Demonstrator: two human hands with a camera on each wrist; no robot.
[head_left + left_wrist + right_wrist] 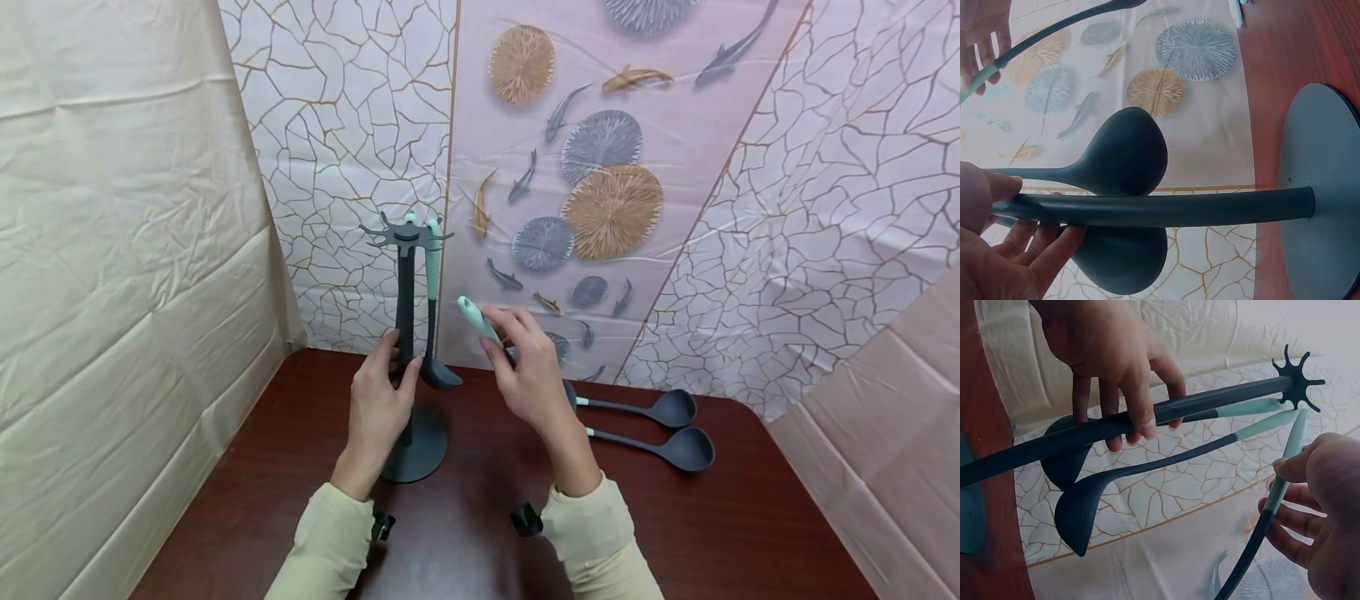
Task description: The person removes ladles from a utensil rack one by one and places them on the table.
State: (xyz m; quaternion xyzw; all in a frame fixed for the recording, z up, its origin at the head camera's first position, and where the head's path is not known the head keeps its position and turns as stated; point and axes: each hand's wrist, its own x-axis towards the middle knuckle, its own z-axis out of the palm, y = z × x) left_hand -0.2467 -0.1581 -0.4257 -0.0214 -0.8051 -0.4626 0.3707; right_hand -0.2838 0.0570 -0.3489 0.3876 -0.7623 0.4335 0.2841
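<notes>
Around the dark post of a utensil stand [406, 283], my left hand [378, 396] curls its fingers and thumb, below the hooked top [407, 236]. A ladle [432, 275] with a mint handle hangs on the stand's right side. In the right wrist view a second utensil [1060, 465] with a rounded head hangs behind the post. My right hand [532, 367], to the right of the stand, pinches the mint handle of a dark utensil [1254, 544]. The handle's tip points up toward the hooks in the right wrist view. I cannot tell what kind of head this utensil has.
Two dark spoon-shaped utensils [672, 409] [690, 450] lie on the brown table [720, 525], right of my right hand, their handles partly hidden by the arm. The stand's round base [427, 454] rests on the table. Patterned cloth [345, 125] hangs close behind.
</notes>
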